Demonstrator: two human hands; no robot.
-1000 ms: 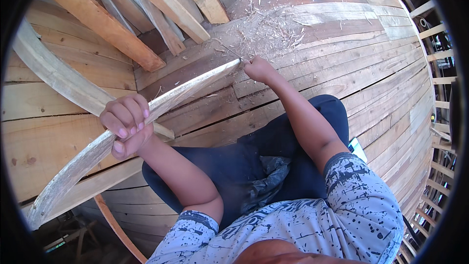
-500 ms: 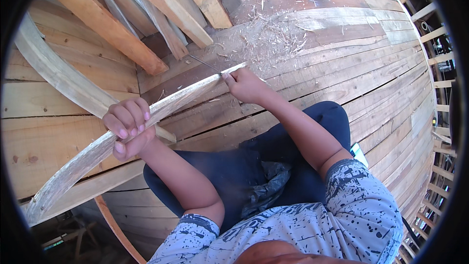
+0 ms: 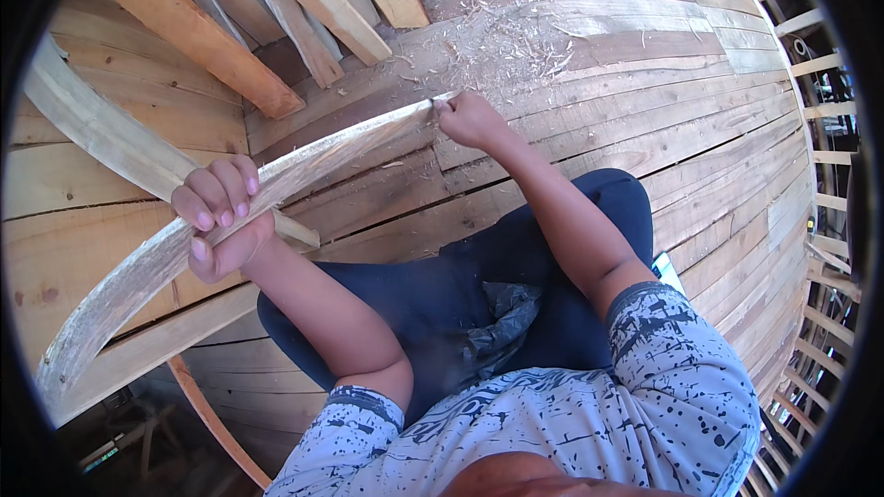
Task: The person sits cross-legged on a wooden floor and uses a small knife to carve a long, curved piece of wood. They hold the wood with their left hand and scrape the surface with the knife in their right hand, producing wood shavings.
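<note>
Plank floor (image 3: 571, 138): we noted broad weathered boards running across the whole view, bent by the lens toward the rim; we were seated on them, dark trousers (image 3: 433, 304) over our legs, a grey spattered shirt (image 3: 589, 405) at the lower edge.

Lumber stack (image 3: 276, 9): several sawn beams lay fanned at the upper left, their near ends resting on the floor boards, well apart from both hands.

Second curved piece (image 3: 101, 129): a pale bowed timber lay at the left, passing under the held strip near our left hand.

Curved wooden strip (image 3: 304, 170): we recorded a long, thin, bowed strip, grey and rough, running from the lower left edge up to the middle of the floor; it was raised off the boards between our two hands.

Railing (image 3: 820, 175): light slats stood along the right rim, far from the work.

Left hand (image 3: 221, 221): its grip was closed around the strip near the middle of its length, fingers curled over the top edge, thumb below.

Right hand (image 3: 470, 120): arm stretched forward; its grip was closed on the strip's far tip, pinching it at the fingertips.

Wood shavings (image 3: 516, 46): pale curls and splinters were scattered on the floor just beyond the right hand.
</note>
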